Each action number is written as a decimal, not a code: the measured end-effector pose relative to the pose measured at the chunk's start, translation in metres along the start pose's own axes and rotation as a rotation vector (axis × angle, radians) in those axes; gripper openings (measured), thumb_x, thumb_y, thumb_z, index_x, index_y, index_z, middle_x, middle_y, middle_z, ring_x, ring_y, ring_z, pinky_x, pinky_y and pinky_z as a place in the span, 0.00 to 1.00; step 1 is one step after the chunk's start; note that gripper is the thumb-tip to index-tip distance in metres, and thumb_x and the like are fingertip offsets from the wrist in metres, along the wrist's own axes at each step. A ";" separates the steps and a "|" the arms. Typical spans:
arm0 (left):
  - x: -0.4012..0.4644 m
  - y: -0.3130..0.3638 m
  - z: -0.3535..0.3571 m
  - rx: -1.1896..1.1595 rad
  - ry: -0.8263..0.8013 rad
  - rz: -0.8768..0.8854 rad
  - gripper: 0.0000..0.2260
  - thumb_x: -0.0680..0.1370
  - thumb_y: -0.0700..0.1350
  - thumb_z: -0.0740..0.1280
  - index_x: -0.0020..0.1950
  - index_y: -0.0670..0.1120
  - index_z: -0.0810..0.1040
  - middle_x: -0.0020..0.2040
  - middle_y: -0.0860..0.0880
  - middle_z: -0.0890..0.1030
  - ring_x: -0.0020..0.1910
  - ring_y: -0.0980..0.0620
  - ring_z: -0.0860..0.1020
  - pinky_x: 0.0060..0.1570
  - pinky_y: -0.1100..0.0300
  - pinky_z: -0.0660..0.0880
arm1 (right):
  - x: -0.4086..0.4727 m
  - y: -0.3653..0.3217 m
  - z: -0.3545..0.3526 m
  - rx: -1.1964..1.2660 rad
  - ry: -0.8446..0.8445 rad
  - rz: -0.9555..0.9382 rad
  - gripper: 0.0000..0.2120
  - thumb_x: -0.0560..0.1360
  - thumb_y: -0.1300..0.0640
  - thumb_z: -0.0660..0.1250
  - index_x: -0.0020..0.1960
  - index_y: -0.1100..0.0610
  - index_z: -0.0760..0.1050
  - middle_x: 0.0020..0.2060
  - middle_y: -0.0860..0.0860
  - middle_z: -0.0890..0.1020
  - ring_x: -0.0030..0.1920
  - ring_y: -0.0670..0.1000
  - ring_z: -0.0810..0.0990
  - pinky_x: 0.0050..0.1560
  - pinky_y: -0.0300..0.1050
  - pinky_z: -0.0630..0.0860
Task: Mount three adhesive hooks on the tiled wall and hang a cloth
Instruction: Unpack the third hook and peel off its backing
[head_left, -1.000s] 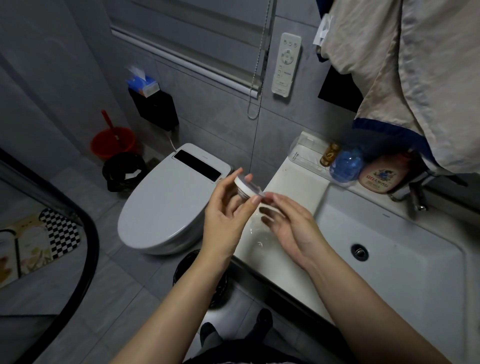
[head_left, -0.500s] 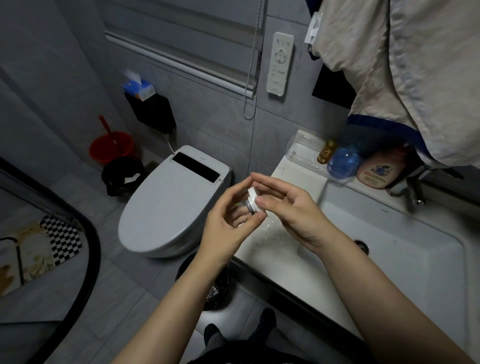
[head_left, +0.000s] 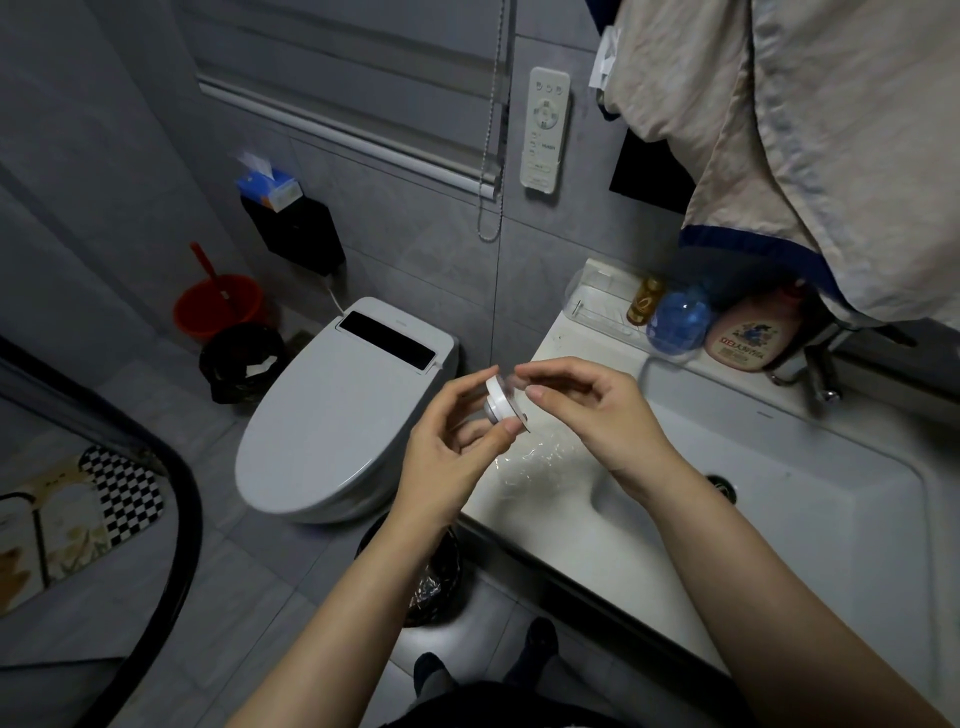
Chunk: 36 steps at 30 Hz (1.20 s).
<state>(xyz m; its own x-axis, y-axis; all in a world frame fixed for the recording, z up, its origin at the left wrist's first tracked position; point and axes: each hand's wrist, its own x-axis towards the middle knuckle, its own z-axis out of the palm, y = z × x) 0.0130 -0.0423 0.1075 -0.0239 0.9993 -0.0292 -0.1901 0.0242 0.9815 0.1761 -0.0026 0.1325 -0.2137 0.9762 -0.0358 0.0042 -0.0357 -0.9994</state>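
Hook (head_left: 501, 400), a white round disc, is pinched edgewise in the left hand (head_left: 447, 447) above the counter (head_left: 550, 519) while the right hand (head_left: 597, 410) pinches at its backing, seemingly peeling film before pressing it onto the tiled wall (head_left: 415, 244).

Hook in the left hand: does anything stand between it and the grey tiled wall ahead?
Nothing solid blocks the way. The left hand holds the hook above the counter, while the right hand pinches at its clear backing. Bare tiled wall lies open beyond, between the toilet remote and the black holder.
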 end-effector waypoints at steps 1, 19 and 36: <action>0.000 0.001 0.000 0.001 0.002 -0.005 0.22 0.73 0.37 0.74 0.65 0.46 0.77 0.52 0.49 0.84 0.43 0.49 0.83 0.47 0.60 0.79 | 0.000 0.000 -0.002 -0.008 0.003 -0.007 0.10 0.75 0.68 0.69 0.55 0.62 0.82 0.50 0.55 0.86 0.55 0.51 0.84 0.58 0.38 0.77; 0.007 0.011 0.002 0.039 0.066 -0.032 0.17 0.77 0.33 0.69 0.65 0.42 0.76 0.48 0.45 0.83 0.38 0.56 0.82 0.41 0.65 0.78 | 0.008 0.002 -0.018 -0.062 0.089 -0.024 0.05 0.75 0.67 0.70 0.48 0.59 0.82 0.43 0.54 0.87 0.46 0.52 0.85 0.51 0.46 0.81; 0.025 -0.017 -0.006 -0.083 0.173 -0.179 0.15 0.78 0.37 0.68 0.64 0.39 0.76 0.45 0.42 0.83 0.38 0.47 0.78 0.36 0.65 0.77 | 0.014 0.029 -0.048 0.065 0.363 0.165 0.05 0.73 0.61 0.74 0.43 0.59 0.79 0.41 0.54 0.84 0.43 0.51 0.83 0.44 0.43 0.82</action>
<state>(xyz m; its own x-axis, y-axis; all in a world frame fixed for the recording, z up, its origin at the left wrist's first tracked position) 0.0092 -0.0179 0.0890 -0.1490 0.9593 -0.2399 -0.2865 0.1903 0.9390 0.2197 0.0203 0.1030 0.1439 0.9679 -0.2061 -0.0543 -0.2003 -0.9782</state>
